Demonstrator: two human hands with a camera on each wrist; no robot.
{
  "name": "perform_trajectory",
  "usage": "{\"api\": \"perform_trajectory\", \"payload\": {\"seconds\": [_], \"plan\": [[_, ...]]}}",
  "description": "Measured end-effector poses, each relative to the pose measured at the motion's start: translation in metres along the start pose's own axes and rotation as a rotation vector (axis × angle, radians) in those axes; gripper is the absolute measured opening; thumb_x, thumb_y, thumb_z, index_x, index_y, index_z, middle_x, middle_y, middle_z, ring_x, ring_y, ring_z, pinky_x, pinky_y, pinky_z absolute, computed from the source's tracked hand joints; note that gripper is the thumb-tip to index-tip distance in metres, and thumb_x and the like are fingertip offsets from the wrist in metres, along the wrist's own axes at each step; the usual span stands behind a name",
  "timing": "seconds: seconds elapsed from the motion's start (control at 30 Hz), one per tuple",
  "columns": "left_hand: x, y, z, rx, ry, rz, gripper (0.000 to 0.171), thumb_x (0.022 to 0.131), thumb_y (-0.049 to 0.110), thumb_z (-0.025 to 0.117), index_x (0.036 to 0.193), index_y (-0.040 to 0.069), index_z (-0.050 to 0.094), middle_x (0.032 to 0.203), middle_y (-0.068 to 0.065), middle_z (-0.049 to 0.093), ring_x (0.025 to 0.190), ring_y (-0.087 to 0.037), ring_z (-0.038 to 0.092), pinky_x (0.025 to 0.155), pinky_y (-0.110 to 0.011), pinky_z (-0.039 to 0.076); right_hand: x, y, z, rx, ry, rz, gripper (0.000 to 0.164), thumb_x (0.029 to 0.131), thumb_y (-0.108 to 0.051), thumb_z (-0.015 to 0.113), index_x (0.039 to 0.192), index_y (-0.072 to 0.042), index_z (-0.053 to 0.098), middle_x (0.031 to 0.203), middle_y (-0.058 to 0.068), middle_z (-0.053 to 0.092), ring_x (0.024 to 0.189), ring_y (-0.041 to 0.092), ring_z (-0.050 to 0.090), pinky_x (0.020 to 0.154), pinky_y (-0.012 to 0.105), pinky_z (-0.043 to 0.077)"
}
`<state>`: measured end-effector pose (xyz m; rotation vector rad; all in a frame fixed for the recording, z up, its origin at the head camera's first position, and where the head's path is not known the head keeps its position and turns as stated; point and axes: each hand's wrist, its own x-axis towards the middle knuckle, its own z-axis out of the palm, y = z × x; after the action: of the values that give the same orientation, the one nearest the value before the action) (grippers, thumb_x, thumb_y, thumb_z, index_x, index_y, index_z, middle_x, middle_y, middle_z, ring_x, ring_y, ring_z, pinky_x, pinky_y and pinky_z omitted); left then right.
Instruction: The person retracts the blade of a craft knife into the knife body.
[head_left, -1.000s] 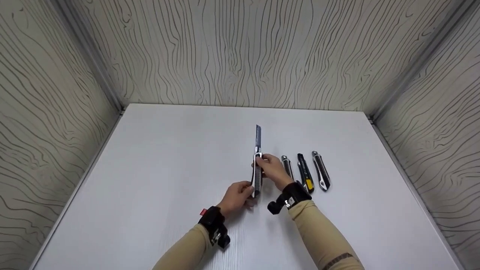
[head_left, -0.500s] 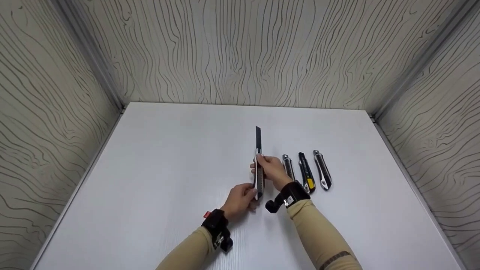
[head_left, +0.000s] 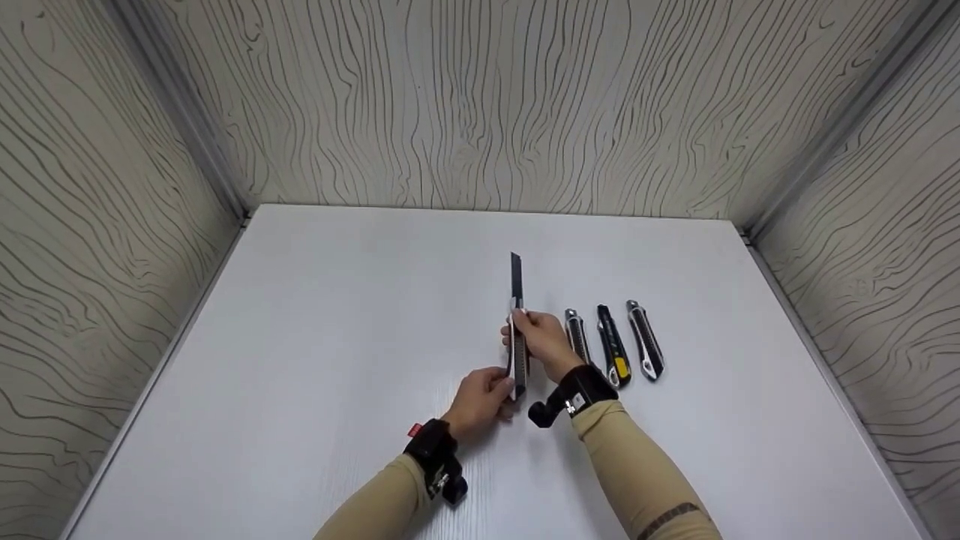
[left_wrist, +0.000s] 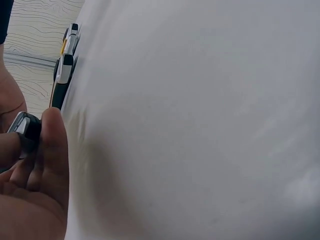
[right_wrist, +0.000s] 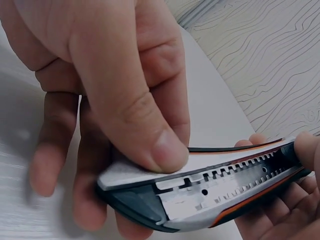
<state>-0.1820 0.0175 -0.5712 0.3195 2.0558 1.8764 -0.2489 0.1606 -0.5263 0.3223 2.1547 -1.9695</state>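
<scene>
A utility knife (head_left: 518,360) with a silver, black and orange body is held between both hands, its long blade (head_left: 516,276) extended toward the far wall. My right hand (head_left: 546,341) grips the front of the body, thumb on the slider; in the right wrist view that thumb (right_wrist: 306,147) shows at the right edge. My left hand (head_left: 478,401) pinches the butt end between thumb and fingers, seen large in the right wrist view. In the left wrist view the knife's butt (left_wrist: 29,127) pokes out between the left thumb and fingers.
To the right lie a silver-black utility knife (head_left: 574,330), partly behind the right hand, a black-and-yellow utility knife (head_left: 611,337) and another silver-black knife (head_left: 645,341). All rest on the white table (head_left: 337,315), bounded by wood-patterned walls (head_left: 480,105).
From one second ago, the left hand and the knife's butt have shifted slightly right and nearer, and the blade looks darker. Over the last half second almost nothing has moved.
</scene>
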Motion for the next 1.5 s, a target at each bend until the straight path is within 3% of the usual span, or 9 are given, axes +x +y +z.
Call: {"api": "perform_trajectory", "payload": {"seconds": [0.23, 0.43, 0.5, 0.67, 0.8, 0.9, 1.03, 1.13, 1.5], "plan": [[0.0, 0.002, 0.0, -0.009, 0.005, 0.003, 0.023, 0.101, 0.011, 0.049, 0.106, -0.009, 0.062, 0.082, -0.027, 0.069, 0.061, -0.021, 0.065, 0.061, -0.043, 0.06, 0.0, -0.001, 0.001, 0.019, -0.016, -0.004, 0.037, 0.101, -0.026, 0.052, 0.116, 0.007, 0.059, 0.091, 0.008, 0.07, 0.075, 0.013, 0.067, 0.072, 0.025, 0.056], [-0.012, 0.024, 0.0, 0.026, 0.018, 0.03, 0.024, 0.1, 0.004, 0.047, 0.107, -0.014, 0.06, 0.085, -0.037, 0.066, 0.072, -0.051, 0.064, 0.067, -0.057, 0.057, -0.005, -0.005, 0.0, 0.01, -0.036, -0.004, 0.033, 0.102, -0.021, 0.05, 0.115, 0.008, 0.058, 0.092, 0.01, 0.07, 0.077, 0.014, 0.067, 0.074, 0.027, 0.057], [-0.012, 0.024, 0.001, 0.039, 0.023, 0.037, 0.023, 0.1, 0.003, 0.047, 0.106, -0.015, 0.06, 0.084, -0.038, 0.065, 0.074, -0.055, 0.063, 0.067, -0.059, 0.056, -0.005, -0.005, 0.001, 0.012, -0.038, -0.01, 0.033, 0.103, -0.02, 0.049, 0.115, 0.009, 0.058, 0.089, 0.009, 0.069, 0.076, 0.013, 0.067, 0.072, 0.025, 0.057], [0.0, 0.001, 0.002, 0.035, 0.03, 0.033, 0.023, 0.101, 0.008, 0.048, 0.105, -0.01, 0.062, 0.082, -0.032, 0.068, 0.062, -0.038, 0.065, 0.063, -0.05, 0.058, 0.0, 0.0, 0.001, 0.023, -0.042, -0.007, 0.032, 0.102, -0.018, 0.05, 0.118, 0.01, 0.057, 0.087, 0.005, 0.068, 0.074, 0.01, 0.065, 0.07, 0.023, 0.056], [0.001, -0.001, 0.001, 0.02, 0.027, 0.015, 0.024, 0.101, 0.011, 0.05, 0.105, -0.008, 0.063, 0.083, -0.03, 0.069, 0.059, -0.021, 0.064, 0.061, -0.043, 0.06, -0.001, 0.0, 0.002, 0.036, -0.042, 0.0, 0.032, 0.102, -0.016, 0.049, 0.12, 0.01, 0.056, 0.087, 0.005, 0.068, 0.074, 0.011, 0.064, 0.07, 0.024, 0.056], [-0.001, 0.003, 0.001, 0.036, 0.031, 0.016, 0.024, 0.101, 0.011, 0.049, 0.104, -0.008, 0.064, 0.084, -0.03, 0.069, 0.06, -0.024, 0.064, 0.061, -0.042, 0.06, -0.001, 0.0, 0.002, 0.045, -0.043, -0.003, 0.032, 0.102, -0.016, 0.049, 0.12, 0.01, 0.055, 0.087, 0.006, 0.068, 0.074, 0.011, 0.064, 0.07, 0.024, 0.056], [-0.005, 0.012, 0.002, 0.046, 0.038, 0.033, 0.023, 0.1, 0.006, 0.048, 0.103, -0.012, 0.062, 0.084, -0.034, 0.067, 0.067, -0.045, 0.065, 0.064, -0.052, 0.058, -0.001, 0.001, 0.002, 0.048, -0.052, -0.011, 0.034, 0.102, -0.016, 0.049, 0.122, 0.011, 0.053, 0.087, 0.005, 0.068, 0.074, 0.011, 0.065, 0.071, 0.024, 0.057], [-0.006, 0.014, 0.002, 0.041, 0.034, 0.034, 0.023, 0.1, 0.003, 0.047, 0.103, -0.015, 0.061, 0.085, -0.037, 0.066, 0.071, -0.052, 0.063, 0.066, -0.057, 0.057, -0.001, 0.002, 0.001, 0.045, -0.059, -0.019, 0.035, 0.103, -0.015, 0.048, 0.123, 0.012, 0.052, 0.088, 0.005, 0.068, 0.076, 0.011, 0.065, 0.072, 0.024, 0.057], [0.001, 0.0, 0.0, 0.035, 0.041, -0.014, 0.023, 0.1, 0.011, 0.051, 0.108, -0.007, 0.063, 0.083, -0.025, 0.071, 0.06, -0.019, 0.065, 0.059, -0.034, 0.058, -0.002, 0.001, 0.002, 0.032, -0.055, -0.013, 0.028, 0.101, -0.009, 0.048, 0.121, 0.011, 0.053, 0.097, 0.013, 0.068, 0.077, 0.012, 0.065, 0.074, 0.026, 0.057]]}}
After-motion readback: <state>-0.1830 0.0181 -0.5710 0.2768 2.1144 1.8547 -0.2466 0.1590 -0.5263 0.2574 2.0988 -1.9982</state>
